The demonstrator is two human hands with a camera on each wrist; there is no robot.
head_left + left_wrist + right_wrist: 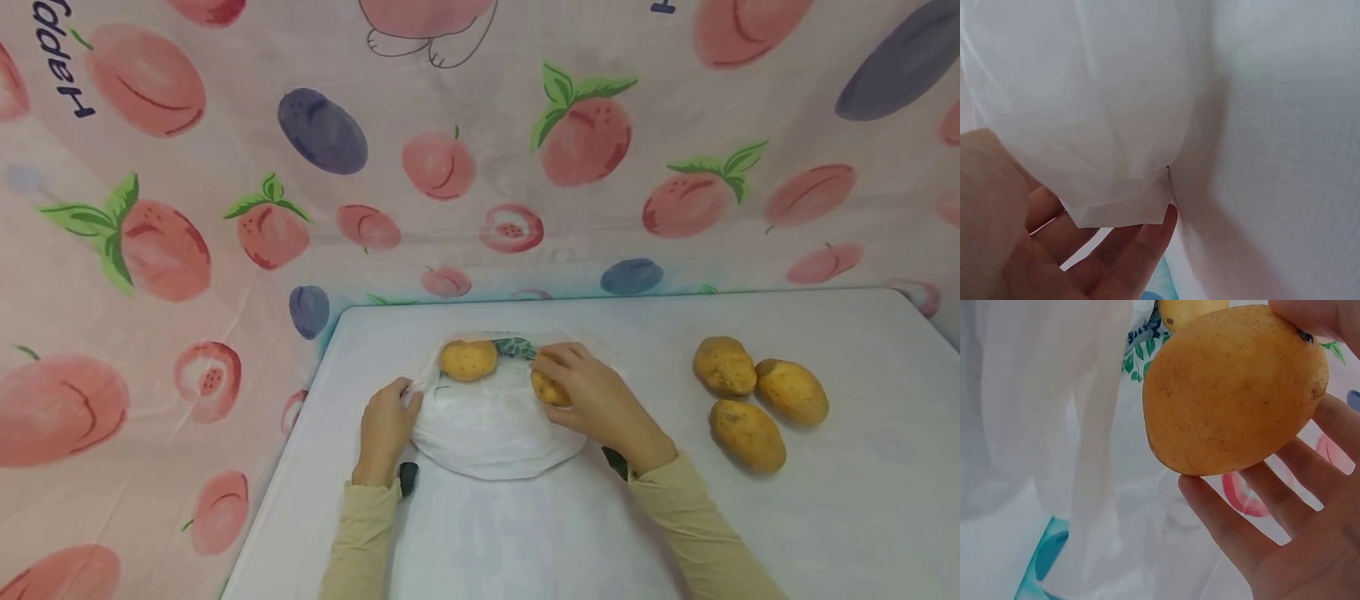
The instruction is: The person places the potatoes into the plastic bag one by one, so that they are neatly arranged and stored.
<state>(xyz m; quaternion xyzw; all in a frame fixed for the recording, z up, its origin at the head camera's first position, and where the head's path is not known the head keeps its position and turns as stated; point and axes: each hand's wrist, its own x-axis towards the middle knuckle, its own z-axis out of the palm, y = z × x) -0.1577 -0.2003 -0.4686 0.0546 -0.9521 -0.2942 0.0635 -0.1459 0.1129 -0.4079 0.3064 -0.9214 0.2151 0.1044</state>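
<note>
A white plastic bag (495, 442) lies on the table with its mouth spread wide. My left hand (386, 429) grips the bag's left edge; in the left wrist view its fingers (1147, 240) curl under the thin white film. My right hand (592, 400) holds a yellow mango (1235, 394) over the right part of the bag's mouth, thumb on one side and fingertips on the other. Another mango (468, 360) sits at the bag's far left side, next to a green leaf print (516, 347).
Three more mangoes lie close together on the right of the white table (525, 542): one at the back (724, 367), one to the right (792, 392) and one nearer (748, 436). A fruit-printed curtain (442, 108) hangs behind and at the left.
</note>
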